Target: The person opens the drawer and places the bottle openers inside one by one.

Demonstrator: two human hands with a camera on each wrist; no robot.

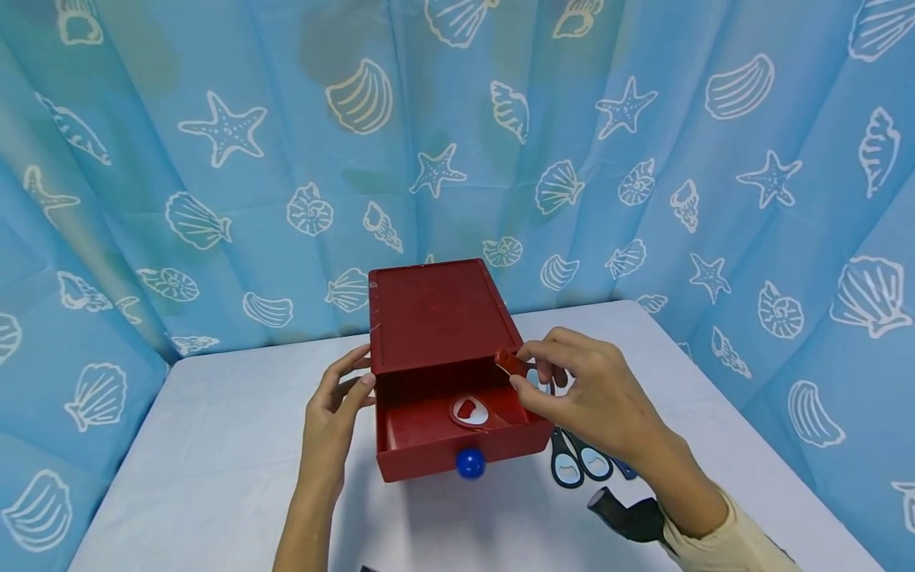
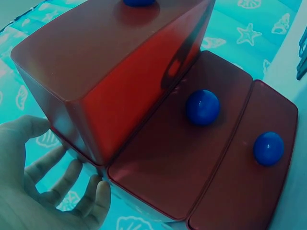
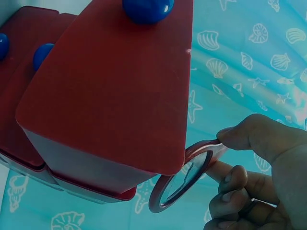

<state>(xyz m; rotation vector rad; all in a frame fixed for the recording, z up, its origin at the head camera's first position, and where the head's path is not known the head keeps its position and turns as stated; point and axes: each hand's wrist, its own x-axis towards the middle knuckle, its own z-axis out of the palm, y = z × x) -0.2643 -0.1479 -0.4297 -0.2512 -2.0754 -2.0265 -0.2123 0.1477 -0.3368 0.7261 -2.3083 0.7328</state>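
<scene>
A dark red drawer unit (image 1: 439, 318) stands on the white table, its top drawer (image 1: 422, 469) pulled out by a blue knob (image 1: 470, 463). Inside it lies an oval red handle loop (image 1: 469, 411) with a pale lining. My right hand (image 1: 589, 385), at the drawer's right edge, pinches red-handled scissors (image 3: 192, 165) between thumb and forefinger. An oval loop of theirs shows by the drawer corner; their blades are hidden. Whether the loop in the drawer belongs to them, I cannot tell. My left hand (image 1: 332, 425) rests its fingertips against the unit's left side.
Scissors with black handles (image 1: 581, 461) lie right of the unit, a bit of something blue (image 1: 623, 469) beside them. A curved black object (image 1: 629, 516) sits near the right forearm. Behind the table hangs a blue seashell curtain (image 1: 286, 159). Two lower drawers (image 2: 206, 110) are closed.
</scene>
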